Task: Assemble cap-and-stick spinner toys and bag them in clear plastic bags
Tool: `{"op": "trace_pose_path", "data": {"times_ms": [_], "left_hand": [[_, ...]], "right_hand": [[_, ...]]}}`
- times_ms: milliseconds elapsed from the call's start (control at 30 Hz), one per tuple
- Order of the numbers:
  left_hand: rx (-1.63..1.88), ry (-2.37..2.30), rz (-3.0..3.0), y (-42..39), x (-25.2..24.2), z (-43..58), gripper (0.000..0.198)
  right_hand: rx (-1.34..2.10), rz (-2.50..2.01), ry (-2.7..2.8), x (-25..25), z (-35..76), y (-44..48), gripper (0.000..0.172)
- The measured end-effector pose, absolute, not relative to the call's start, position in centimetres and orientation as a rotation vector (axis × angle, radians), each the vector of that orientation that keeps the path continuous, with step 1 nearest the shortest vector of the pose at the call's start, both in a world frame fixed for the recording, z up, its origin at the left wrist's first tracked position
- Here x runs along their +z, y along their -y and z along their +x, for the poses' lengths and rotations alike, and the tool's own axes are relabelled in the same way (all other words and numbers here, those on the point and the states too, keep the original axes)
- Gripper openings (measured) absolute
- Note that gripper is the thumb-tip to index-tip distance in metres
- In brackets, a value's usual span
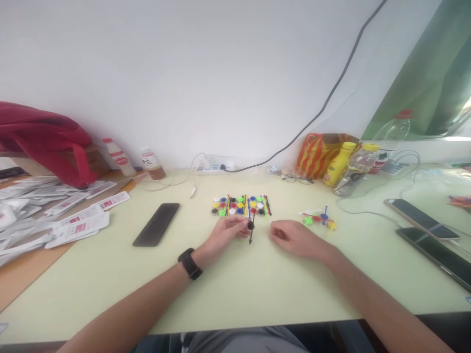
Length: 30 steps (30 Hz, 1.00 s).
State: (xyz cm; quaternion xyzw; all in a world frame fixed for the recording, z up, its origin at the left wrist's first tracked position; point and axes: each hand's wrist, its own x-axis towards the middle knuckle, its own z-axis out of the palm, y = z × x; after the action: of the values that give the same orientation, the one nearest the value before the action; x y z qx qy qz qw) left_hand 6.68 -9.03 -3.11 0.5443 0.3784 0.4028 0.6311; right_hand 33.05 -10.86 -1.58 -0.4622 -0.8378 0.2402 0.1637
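Note:
My left hand (231, 228), with a black watch on the wrist, pinches a small black disc (250, 225) with a thin black arrow-tipped stick (251, 236) running through or behind it; I cannot tell which. My right hand (290, 237) rests on the table as a loose fist, with nothing visible in it. Just beyond my left hand lie rows of coloured discs (221, 206) with coloured sticks (268, 205) between them. To the right of my right hand is a loose group of disc-and-stick pieces (319, 219) in blue, green, red, yellow and white.
A dark phone (156, 224) lies at left, and two more phones (423, 219) at right. White packets (79, 220) are heaped at far left beside a red bag (40, 137). Bottles (151, 164), a power strip (213, 169), glasses (297, 178) and a striped bag (312, 157) stand along the wall.

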Motion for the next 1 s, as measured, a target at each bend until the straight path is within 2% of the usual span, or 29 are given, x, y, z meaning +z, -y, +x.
{"op": "trace_pose_path", "data": {"times_ms": [367, 567, 667, 733, 800, 1000], "left_hand": [[0.653, -0.903, 1.561, 9.5, -3.1, 6.6, 0.032], [0.691, -1.012, 1.774, 9.3, -3.5, 6.4, 0.029], [0.766, -1.044, 1.79, 9.2, -3.5, 6.5, 0.029], [0.823, -1.035, 1.79, 9.2, -3.5, 6.5, 0.03], [0.87, -1.015, 1.787, 9.2, -3.4, 6.6, 0.031], [0.863, -0.981, 1.821, 9.7, -3.1, 6.7, 0.033]], "right_hand": [[0.643, -1.311, 2.385, -1.8, 32.9, 10.8, 0.016], [0.143, -1.425, 2.074, -2.0, 35.9, 8.8, 0.014], [-0.044, -1.698, 1.948, -2.7, 39.7, 7.7, 0.033], [-0.016, -1.888, 1.891, -3.5, 41.9, 7.6, 0.044], [0.091, -1.944, 1.933, -4.4, 43.1, 8.1, 0.046], [0.299, -1.59, 2.174, -5.6, 41.8, 11.8, 0.04]]}}
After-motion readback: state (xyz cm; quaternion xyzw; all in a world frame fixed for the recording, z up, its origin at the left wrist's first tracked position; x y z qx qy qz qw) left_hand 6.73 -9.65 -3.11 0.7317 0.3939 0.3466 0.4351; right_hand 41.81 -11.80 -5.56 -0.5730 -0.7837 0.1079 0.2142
